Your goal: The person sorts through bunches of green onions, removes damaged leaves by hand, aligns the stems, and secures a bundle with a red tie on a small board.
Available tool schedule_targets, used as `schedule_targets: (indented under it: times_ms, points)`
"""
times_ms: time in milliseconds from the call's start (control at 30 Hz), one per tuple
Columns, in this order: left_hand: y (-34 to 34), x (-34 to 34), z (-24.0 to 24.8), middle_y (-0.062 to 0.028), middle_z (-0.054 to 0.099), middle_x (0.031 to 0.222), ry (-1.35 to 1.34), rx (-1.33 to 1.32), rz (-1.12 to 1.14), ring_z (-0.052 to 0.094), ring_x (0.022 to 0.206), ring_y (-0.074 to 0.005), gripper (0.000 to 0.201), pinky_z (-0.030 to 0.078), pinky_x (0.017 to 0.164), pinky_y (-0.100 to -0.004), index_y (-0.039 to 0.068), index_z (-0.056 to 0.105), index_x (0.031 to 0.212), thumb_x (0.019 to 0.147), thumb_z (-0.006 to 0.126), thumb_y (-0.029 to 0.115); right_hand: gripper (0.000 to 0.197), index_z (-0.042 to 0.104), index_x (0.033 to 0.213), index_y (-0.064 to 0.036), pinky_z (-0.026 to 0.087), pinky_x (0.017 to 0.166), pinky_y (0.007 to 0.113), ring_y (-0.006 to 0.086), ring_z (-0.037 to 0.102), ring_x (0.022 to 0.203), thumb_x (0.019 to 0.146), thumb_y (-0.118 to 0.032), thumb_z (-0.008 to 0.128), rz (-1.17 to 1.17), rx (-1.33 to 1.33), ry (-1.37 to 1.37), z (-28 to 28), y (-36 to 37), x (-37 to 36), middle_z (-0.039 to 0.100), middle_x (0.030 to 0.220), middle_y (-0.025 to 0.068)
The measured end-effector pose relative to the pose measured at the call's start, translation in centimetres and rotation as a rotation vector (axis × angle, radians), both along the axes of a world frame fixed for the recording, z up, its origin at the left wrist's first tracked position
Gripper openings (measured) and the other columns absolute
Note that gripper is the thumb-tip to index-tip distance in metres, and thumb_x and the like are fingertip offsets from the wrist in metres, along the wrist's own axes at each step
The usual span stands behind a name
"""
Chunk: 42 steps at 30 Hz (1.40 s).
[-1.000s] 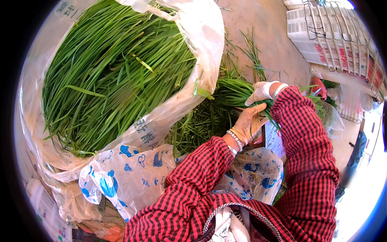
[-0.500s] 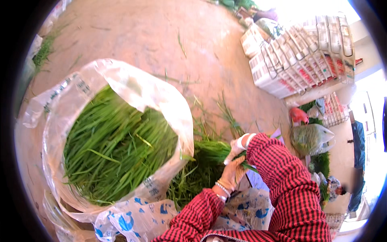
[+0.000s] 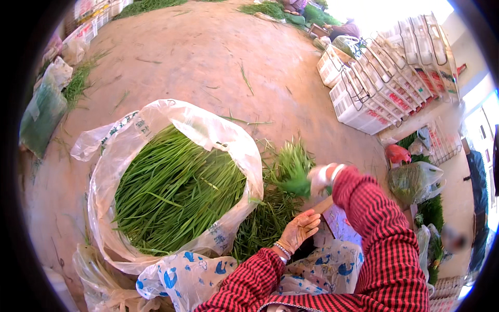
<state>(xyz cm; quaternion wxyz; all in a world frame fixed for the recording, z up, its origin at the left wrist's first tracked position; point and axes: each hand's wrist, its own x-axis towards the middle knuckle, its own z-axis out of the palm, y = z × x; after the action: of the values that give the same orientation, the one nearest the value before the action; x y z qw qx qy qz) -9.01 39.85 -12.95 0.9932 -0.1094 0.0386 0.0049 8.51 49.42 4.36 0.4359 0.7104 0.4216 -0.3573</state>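
My left hand (image 3: 299, 230) is open, palm turned up and fingers stretched out, with nothing in it; a beaded bracelet circles the wrist. Just beyond it, my right hand (image 3: 321, 179), partly white-covered and blurred, grips a bunch of green chives (image 3: 292, 165) whose tops point away and to the left. Below that bunch spreads a loose heap of chives (image 3: 264, 224). To the left stands a wide-mouthed clear plastic bag (image 3: 99, 208), filled with long chives (image 3: 176, 192). A flat purple-white surface (image 3: 340, 223) shows beside my right forearm.
Plastic sheeting with blue prints (image 3: 179, 273) covers my lap. White crates in wire frames (image 3: 374, 99) stand at the far right. Nearer, a tied bag of greens (image 3: 413, 182) sits by a red bag (image 3: 398, 154). A green sack (image 3: 44, 112) lies at far left; stray leaves dot the floor (image 3: 187, 62).
My hands were together on the chives. Now the left hand has let go and opened, while the right swings the bunch upright. The view has shifted, showing more of the far floor.
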Motion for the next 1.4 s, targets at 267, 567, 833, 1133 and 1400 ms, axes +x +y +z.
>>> schedule_targets:
  times_ms: [267, 567, 833, 1133, 1400]
  points:
    - [-1.5, -2.3, 6.4, -0.0296, 0.05, 0.135, 0.055, -0.223, -0.083, 0.055, 0.121, -0.0411, 0.07, 0.043, 0.105, -0.0556, -0.008, 0.039, 0.124, 0.094, 0.055, 0.053, 0.034, 0.071, 0.089, 0.0012, 0.053, 0.072, 0.04, 0.0239, 0.067, 0.084, 0.067, -0.025, 0.075, -0.452, 0.293, -0.038, 3.6, -7.1, 3.6, 0.072, 0.09, 0.0143]
    - [-2.7, -4.1, 5.5, -0.0102, 0.071, 0.099, 0.314, 0.099, -0.029, 0.066, 0.093, -0.0289, 0.039, 0.053, 0.089, -0.0447, 0.009, 0.065, 0.108, 0.085, 0.073, 0.04, 0.044, 0.059, 0.102, 0.0037, 0.056, 0.072, 0.041, 0.0355, 0.069, 0.082, 0.079, -0.033, 0.064, -0.109, 0.726, -0.002, 0.7, -20.8, -17.2, 0.07, 0.089, 0.0218]
    - [-5.0, -10.3, 9.7, -0.0073, 0.069, 0.083, 0.454, 0.634, -0.108, 0.064, 0.07, -0.0194, 0.021, 0.055, 0.066, -0.0326, 0.0, 0.069, 0.102, 0.087, 0.063, 0.014, 0.065, 0.043, 0.135, -0.0029, 0.046, 0.098, 0.042, 0.0271, 0.058, 0.116, 0.092, -0.048, 0.06, -1.191, 1.242, 0.943, -0.7, -32.3, -18.9, 0.06, 0.123, 0.0184]
    - [-8.3, -18.1, 18.6, -0.0026, 0.068, 0.087, 0.324, 1.413, 0.146, 0.06, 0.07, -0.0101, 0.027, 0.048, 0.062, -0.026, 0.0, 0.068, 0.104, 0.077, 0.069, 0.002, 0.044, 0.043, 0.139, 0.0016, 0.041, 0.103, 0.034, 0.0195, 0.055, 0.114, 0.101, -0.019, 0.049, -1.665, 1.428, 1.943, -0.7, -26.7, -21.0, 0.057, 0.13, 0.0094]
    - [-5.8, -26.6, 22.5, -0.0114, 0.067, 0.106, 0.328, 2.329, 0.091, 0.063, 0.096, -0.0246, 0.037, 0.05, 0.085, -0.0363, 0.0, 0.062, 0.115, 0.079, 0.068, 0.007, 0.044, 0.053, 0.129, -0.0001, 0.049, 0.095, 0.035, 0.0215, 0.06, 0.111, 0.095, -0.027, 0.061, -1.462, 2.037, 1.765, 2.9, -22.3, -15.9, 0.062, 0.121, 0.0112]
